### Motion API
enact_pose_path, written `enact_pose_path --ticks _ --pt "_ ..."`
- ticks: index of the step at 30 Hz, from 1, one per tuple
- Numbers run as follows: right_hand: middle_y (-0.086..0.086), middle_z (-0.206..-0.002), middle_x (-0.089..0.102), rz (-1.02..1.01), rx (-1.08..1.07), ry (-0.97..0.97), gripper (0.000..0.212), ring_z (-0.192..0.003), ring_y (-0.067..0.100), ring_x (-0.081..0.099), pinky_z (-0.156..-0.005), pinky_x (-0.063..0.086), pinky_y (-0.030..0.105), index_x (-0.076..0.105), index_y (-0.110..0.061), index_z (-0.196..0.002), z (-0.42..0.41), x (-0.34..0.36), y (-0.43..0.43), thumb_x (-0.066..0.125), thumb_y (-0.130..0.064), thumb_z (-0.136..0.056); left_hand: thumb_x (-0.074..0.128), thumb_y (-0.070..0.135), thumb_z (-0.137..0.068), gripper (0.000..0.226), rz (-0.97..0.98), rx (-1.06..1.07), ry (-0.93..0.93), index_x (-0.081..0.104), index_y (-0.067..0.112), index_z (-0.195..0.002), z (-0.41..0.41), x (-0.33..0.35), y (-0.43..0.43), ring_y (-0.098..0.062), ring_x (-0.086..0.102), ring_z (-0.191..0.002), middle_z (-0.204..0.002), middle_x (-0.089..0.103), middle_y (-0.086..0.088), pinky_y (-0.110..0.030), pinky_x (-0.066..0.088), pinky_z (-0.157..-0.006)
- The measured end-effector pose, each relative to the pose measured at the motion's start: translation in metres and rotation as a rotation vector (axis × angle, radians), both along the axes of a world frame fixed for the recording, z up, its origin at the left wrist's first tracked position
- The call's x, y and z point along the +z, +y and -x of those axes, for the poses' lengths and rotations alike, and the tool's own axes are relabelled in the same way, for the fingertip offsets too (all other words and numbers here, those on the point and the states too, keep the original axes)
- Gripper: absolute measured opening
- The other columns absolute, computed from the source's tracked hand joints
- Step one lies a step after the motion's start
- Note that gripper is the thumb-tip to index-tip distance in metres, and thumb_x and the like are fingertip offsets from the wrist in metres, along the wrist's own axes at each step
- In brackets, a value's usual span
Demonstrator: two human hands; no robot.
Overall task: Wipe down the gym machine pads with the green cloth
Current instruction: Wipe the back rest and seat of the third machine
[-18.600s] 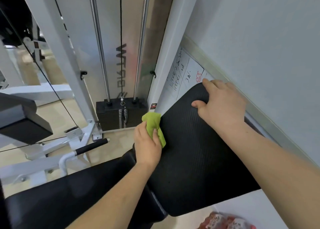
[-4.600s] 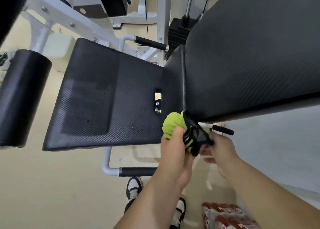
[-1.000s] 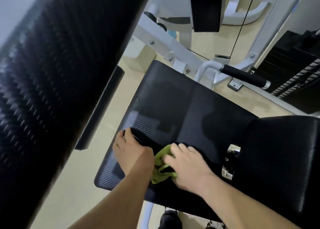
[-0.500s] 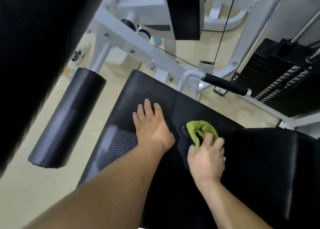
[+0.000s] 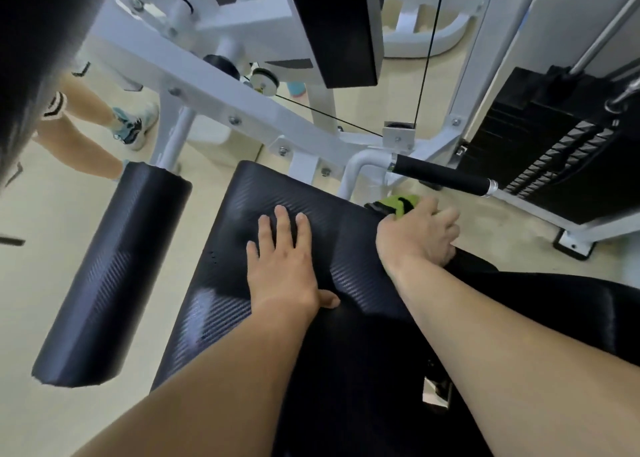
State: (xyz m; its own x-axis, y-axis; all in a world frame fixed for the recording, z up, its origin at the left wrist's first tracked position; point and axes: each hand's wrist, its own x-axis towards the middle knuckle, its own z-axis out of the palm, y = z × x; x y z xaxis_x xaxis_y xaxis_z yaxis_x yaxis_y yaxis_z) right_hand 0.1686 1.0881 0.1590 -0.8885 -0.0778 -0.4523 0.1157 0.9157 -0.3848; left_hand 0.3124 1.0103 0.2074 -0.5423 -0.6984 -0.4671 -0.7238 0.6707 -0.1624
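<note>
The black seat pad (image 5: 221, 283) of the gym machine fills the lower middle of the head view. My left hand (image 5: 284, 259) lies flat on it with straight, spread fingers. My right hand (image 5: 419, 235) grips the green cloth (image 5: 398, 203) at the pad's far right edge; only a small green part with a black strip across it shows beyond my fingers. A black roller pad (image 5: 110, 269) lies to the left of the seat. Another black pad (image 5: 336, 27) hangs above on the white frame.
The white machine frame (image 5: 242, 110) crosses behind the seat, with a black handle (image 5: 440, 176) at the right and a cable (image 5: 426, 51) running up. A black weight stack (image 5: 554, 145) stands at far right. Another person's legs (image 5: 97, 117) are at the left.
My right hand has slid the green cloth away from me and to the right, up to the seat's far edge. My left hand stays flat on the pad.
</note>
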Motion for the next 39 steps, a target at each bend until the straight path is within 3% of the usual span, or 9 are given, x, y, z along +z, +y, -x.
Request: enact_pose_path --ticks 9,14,17,20,23,25,30,35,39 --pt "0.002 -0.126 0.041 0.361 0.446 0.115 0.045 -0.118 0.028 0.048 -0.094 0.049 0.042 0.05 -0.028 -0.128 -0.069 0.015 -0.01 0.067 -0.037 -0.088 0.077 0.049 -0.082 0.123 0.059 0.007 0.07 -0.015 0.026 -0.161 -0.006 -0.011 -0.007 -0.029 -0.018 -0.156 -0.168 -0.026 -0.002 -0.049 0.008 -0.128" --pt "-0.008 -0.124 0.044 0.269 0.454 -0.226 0.049 -0.116 0.019 0.053 -0.094 0.048 0.038 0.049 -0.04 -0.13 -0.062 0.034 0.038 0.067 -0.046 -0.085 0.079 0.05 -0.079 0.131 0.032 0.02 0.061 -0.021 0.023 -0.159 0.002 0.0 0.003 -0.035 -0.014 -0.156 -0.166 -0.029 -0.008 -0.053 0.009 -0.127" --pt "-0.004 -0.113 0.064 0.434 0.293 -0.611 0.031 -0.101 0.017 0.062 -0.089 0.052 0.034 0.069 -0.027 -0.112 -0.028 0.068 0.05 0.07 -0.028 -0.081 0.078 0.039 -0.078 0.131 -0.101 -0.265 0.13 -0.026 0.03 -0.156 0.007 0.011 0.03 -0.035 -0.017 -0.155 -0.165 -0.031 -0.008 -0.053 0.006 -0.127" --pt "0.004 -0.107 0.069 0.079 0.618 -0.427 0.022 -0.104 0.025 0.065 -0.085 0.05 0.032 0.07 -0.017 -0.109 0.009 0.095 0.066 0.058 -0.017 -0.09 0.068 0.057 -0.077 0.124 -0.269 -0.335 0.067 -0.025 0.036 -0.156 0.015 0.01 0.05 -0.035 -0.021 -0.154 -0.167 -0.026 -0.007 -0.052 0.003 -0.127" --pt "0.004 -0.123 0.065 -0.477 0.863 0.011 0.032 -0.122 0.03 0.055 -0.103 0.041 0.042 0.066 -0.025 -0.119 0.029 0.098 0.097 0.059 -0.028 -0.089 0.057 0.063 -0.089 0.094 -0.117 -0.366 0.062 0.002 0.034 -0.158 0.028 0.002 0.052 -0.04 0.012 -0.149 -0.166 0.004 -0.013 -0.05 0.027 -0.119" --pt "0.004 -0.125 0.065 -0.657 0.93 -0.031 0.035 -0.119 0.031 0.058 -0.106 0.043 0.049 0.065 -0.023 -0.124 0.03 0.096 0.105 0.06 -0.03 -0.091 0.062 0.048 -0.092 0.073 -0.014 -0.368 0.114 0.021 0.031 -0.149 0.041 -0.002 0.048 -0.037 0.032 -0.131 -0.153 0.026 -0.015 -0.045 0.044 -0.102" --pt "-0.002 -0.104 0.065 -0.607 0.934 -0.026 0.028 -0.102 0.028 0.067 -0.094 0.054 0.048 0.066 -0.023 -0.115 0.032 0.079 0.099 0.056 -0.03 -0.09 0.063 0.028 -0.093 0.061 -0.308 -0.395 0.345 0.038 0.027 -0.148 0.105 -0.023 0.062 -0.033 0.039 -0.128 -0.146 0.04 -0.007 -0.048 0.047 -0.101" --pt "0.012 -0.133 0.064 -0.525 0.848 -0.06 0.043 -0.123 0.035 0.061 -0.077 0.055 0.018 0.055 -0.008 -0.142 0.037 0.071 0.099 0.038 -0.026 -0.108 0.075 0.033 -0.074 0.085 -0.505 -0.62 -0.096 0.039 0.027 -0.15 0.171 -0.047 0.085 -0.033 0.051 -0.128 -0.141 0.047 -0.007 -0.049 0.047 -0.107" --pt "-0.005 -0.094 0.06 -0.613 0.888 0.046 0.029 -0.104 0.023 0.063 -0.091 0.052 0.037 0.066 -0.027 -0.114 0.035 0.074 0.102 0.052 -0.041 -0.091 0.067 0.03 -0.086 0.056 -0.411 -0.535 0.113 0.049 0.033 -0.139 0.163 -0.04 0.059 -0.033 0.054 -0.121 -0.129 0.054 -0.008 -0.044 0.052 -0.095"
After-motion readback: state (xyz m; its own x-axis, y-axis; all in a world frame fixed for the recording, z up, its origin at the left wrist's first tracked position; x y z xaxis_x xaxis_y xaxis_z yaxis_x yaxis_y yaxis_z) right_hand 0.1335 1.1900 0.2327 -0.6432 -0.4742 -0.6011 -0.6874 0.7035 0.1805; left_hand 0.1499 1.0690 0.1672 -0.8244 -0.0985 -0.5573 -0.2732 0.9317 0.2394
